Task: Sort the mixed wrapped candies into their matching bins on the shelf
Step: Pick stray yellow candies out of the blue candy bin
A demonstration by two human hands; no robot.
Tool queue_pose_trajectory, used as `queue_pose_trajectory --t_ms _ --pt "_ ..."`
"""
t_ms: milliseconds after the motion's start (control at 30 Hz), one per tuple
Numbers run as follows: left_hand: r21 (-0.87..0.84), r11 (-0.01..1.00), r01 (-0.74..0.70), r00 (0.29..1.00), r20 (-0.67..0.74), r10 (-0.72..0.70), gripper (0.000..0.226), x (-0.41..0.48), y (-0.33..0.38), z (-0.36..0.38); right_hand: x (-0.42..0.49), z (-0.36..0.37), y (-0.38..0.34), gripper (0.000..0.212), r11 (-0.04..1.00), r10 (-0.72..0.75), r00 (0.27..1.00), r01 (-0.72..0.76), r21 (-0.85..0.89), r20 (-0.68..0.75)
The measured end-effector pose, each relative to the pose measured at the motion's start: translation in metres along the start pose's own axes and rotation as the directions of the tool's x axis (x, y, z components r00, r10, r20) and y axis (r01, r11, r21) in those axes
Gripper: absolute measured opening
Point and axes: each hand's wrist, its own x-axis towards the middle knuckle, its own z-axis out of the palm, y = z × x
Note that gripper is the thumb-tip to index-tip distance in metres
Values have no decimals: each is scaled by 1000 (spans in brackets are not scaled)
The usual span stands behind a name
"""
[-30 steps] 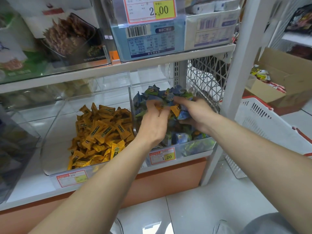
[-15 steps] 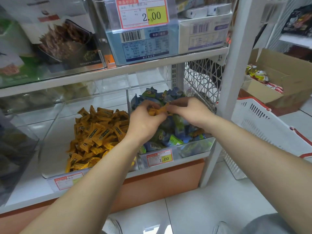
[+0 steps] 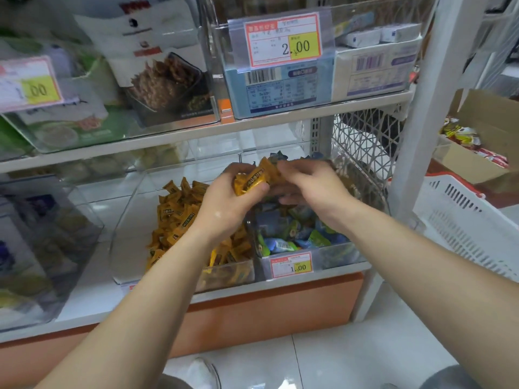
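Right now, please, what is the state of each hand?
Left hand: grips a bunch of yellow wrapped candies.
Right hand: pinches the end of one of those candies.

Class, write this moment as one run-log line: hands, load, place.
left hand: grips yellow candies | right hand: pinches same candies | where: over edge between yellow candy bin and blue candy bin

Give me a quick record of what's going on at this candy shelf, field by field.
left hand: grips a bunch of yellow candies
right hand: fingertips at the same bunch, grip unclear
hands' position: above the divide between the two bins
left bin: holds a yellow pile
right bin: holds blue-green candies
price tag: 1.00, on the right bin's front
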Motion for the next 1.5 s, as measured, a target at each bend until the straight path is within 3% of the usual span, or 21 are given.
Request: queue_pose_trajectory --t_ms 100,267,367,467,600,700,800,967,1133,1233,1333,1500 --pt "186 980 67 996 -63 -56 31 0 -25 -31 9 -2 3 10 951 -92 995 80 -299 -25" --pt "492 859 140 986 14 -168 51 -1 -63 -53 16 -25 10 17 840 -110 992 56 -539 -68" --pt "504 862 61 995 41 -94 51 3 -58 -51 17 -45 15 15 782 -171 977 55 -621 -129" --pt "443 891 -97 995 56 80 41 3 -34 -31 17 -56 20 9 704 -190 974 51 -708 -119" --pt "418 854 -309 951 143 273 30 0 0 8 13 -50 27 16 592 7 995 77 -803 100" --pt "426 816 -390 915 278 292 30 -2 9 39 12 -46 27 23 482 162 947 170 -859 279" --pt "492 766 -413 894 378 240 34 -1 6 61 10 -51 29 7 330 287 916 182 -926 282" --pt "641 642 -420 894 414 172 37 9 -6 77 10 -61 33 28 200 333 915 168 -965 228" --pt "683 630 -369 901 428 64 48 20 -6 84 8 -62 39 32 269 341 914 129 -954 219" --pt "669 662 -337 883 469 -24 35 23 -2 83 6 -57 41 14 303 320 923 115 -946 215" --pt "631 720 -291 862 498 -88 26 23 1 81 8 -49 41 23 381 327 916 99 -919 234" --pt "623 714 -320 798 583 -152 44 27 6 76 11 -55 41 25 542 346 904 24 -840 249"
